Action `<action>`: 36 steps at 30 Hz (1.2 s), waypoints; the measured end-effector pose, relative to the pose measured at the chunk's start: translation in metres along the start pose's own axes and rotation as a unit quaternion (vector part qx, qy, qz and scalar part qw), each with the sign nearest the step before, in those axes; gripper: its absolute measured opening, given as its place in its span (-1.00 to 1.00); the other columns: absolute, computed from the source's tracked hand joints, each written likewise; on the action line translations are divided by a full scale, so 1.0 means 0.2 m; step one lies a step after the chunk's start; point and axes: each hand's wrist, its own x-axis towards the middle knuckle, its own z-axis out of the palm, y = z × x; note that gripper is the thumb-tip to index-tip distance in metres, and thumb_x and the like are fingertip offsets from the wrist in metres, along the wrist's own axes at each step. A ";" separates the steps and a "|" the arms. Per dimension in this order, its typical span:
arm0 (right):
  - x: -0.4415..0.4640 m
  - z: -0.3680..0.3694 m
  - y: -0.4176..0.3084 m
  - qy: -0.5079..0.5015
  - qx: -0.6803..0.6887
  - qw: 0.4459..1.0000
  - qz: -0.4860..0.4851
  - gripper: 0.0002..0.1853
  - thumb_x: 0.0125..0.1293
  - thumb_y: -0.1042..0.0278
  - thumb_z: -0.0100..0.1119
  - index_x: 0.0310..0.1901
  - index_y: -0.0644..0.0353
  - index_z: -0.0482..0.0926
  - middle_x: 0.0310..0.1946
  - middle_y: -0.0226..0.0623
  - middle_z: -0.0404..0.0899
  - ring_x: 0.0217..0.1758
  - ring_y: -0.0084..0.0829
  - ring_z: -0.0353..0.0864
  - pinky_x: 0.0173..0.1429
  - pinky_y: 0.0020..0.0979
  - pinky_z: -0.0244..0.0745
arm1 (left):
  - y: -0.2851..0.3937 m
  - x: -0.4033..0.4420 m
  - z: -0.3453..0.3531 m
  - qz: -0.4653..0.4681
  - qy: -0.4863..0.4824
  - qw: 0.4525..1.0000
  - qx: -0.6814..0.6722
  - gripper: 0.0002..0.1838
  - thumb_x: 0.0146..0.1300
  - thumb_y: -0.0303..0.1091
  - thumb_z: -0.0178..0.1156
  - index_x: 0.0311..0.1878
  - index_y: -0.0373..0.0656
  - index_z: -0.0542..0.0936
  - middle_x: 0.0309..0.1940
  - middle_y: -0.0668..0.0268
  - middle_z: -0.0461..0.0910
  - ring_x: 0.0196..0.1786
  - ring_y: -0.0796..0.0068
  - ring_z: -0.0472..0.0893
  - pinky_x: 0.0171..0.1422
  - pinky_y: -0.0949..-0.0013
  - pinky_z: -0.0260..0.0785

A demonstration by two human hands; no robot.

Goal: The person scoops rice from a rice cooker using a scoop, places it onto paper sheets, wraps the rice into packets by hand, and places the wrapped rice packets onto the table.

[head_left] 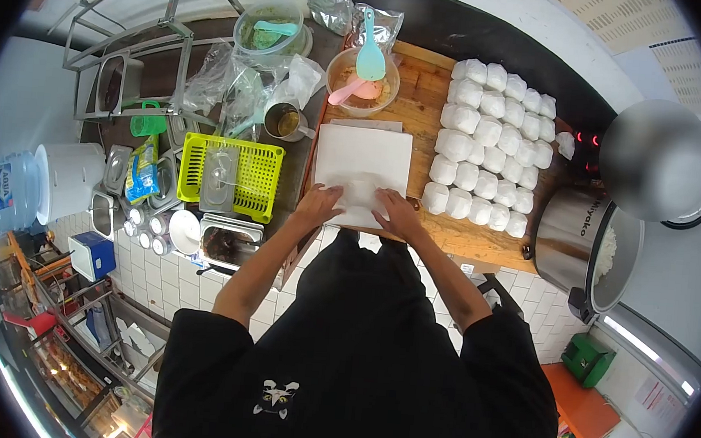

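Note:
A stack of white paper sheets (364, 150) lies on the wooden board in front of me. At its near end a white paper (358, 193) is raised into a low, slightly blurred mound between my hands. My left hand (319, 203) grips its left side with bent fingers. On the opposite side my right hand (397, 214) holds it the same way. Whatever the paper covers is hidden. Several white paper-wrapped bundles (488, 139) sit in close rows to the right. Beyond the stack, a plastic bowl (342, 68) holds a pink spoon (346, 92) and a turquoise rice paddle (371, 60).
At right stands a large rice cooker (567, 236) with white rice inside, its lid (660, 161) raised. Left of the board are a yellow-green basket (268, 171), a metal cup (286, 122), plastic bags and a tub of green food (268, 27).

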 end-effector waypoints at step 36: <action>0.27 -0.82 -0.24 0.308 0.554 0.709 0.309 -0.73 0.33 0.34 0.32 0.03 0.20 0.63 -0.22 -0.42 0.67 -0.16 -0.65 0.60 -0.16 -0.60 0.45 | 0.82 0.86 -0.44 -0.310 0.157 0.754 -0.558 -0.31 0.09 -0.24 0.52 0.18 -0.31 0.37 -0.01 0.13 0.57 0.00 0.40 0.60 0.13 0.36 0.47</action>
